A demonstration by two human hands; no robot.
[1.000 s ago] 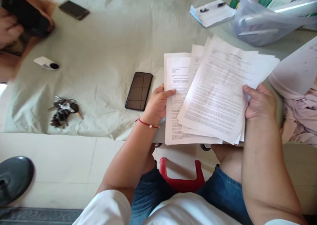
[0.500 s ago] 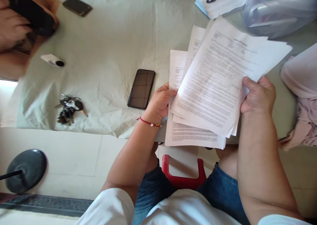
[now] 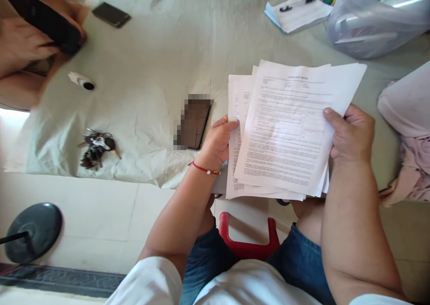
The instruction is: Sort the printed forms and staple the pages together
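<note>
Several printed paper sheets (image 3: 285, 135) are held over the table's front edge, the top one nearly upright to my view and covered in small print. My left hand (image 3: 217, 139) grips the left side of the sheets, thumb on top; a ring and a red string bracelet show on it. On the right side, my right hand (image 3: 351, 130) is closed around the sheets' edge, its thumb pressing on the top page. The sheets overlap unevenly, with lower ones sticking out at the left and bottom. A dark phone (image 3: 196, 123) lies just left of my left hand, partly blurred out.
On the cloth-covered table (image 3: 144, 72) lie a bunch of keys (image 3: 97, 148), a white device (image 3: 81, 81) and another phone (image 3: 111, 15). Note sheets with a pen (image 3: 298, 11) and a clear plastic container (image 3: 372, 27) are at the back right. Another person's hand (image 3: 27, 40) holds a dark object.
The upper sheets have turned from a slant to nearly straight and come lower, squaring more closely over the others. Both hands have kept their hold.
</note>
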